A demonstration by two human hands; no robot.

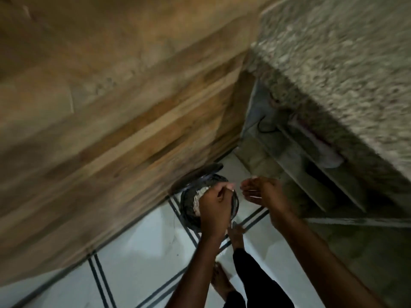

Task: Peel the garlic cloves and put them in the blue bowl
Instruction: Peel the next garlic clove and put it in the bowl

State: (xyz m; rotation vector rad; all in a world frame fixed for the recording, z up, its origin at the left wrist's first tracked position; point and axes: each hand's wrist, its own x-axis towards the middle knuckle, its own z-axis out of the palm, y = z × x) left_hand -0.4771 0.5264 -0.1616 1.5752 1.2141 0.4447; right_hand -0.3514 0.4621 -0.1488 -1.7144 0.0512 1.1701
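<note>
White floor tiles (138,247) at lower centre: left hand (214,210) grips pale peelings over dark bin (189,205); right hand (262,192) loosely spread, holding nothing; release fully over bin.

**What Things Look Made Of**

The big cabinet side (106,121) looks like wood, with brown streaks and a dull, matt face. The counter top (347,63) looks like speckled stone, rough and grainy to the eye, though the picture is blurry. The floor (142,252) has smooth, shiny pale tiles with dark lines between them. The round bin (191,205) on the floor looks dark and a bit shiny, like plastic, with pale, papery peels (198,197) inside. The trouser leg (255,276) is dark, matt cloth.
</note>
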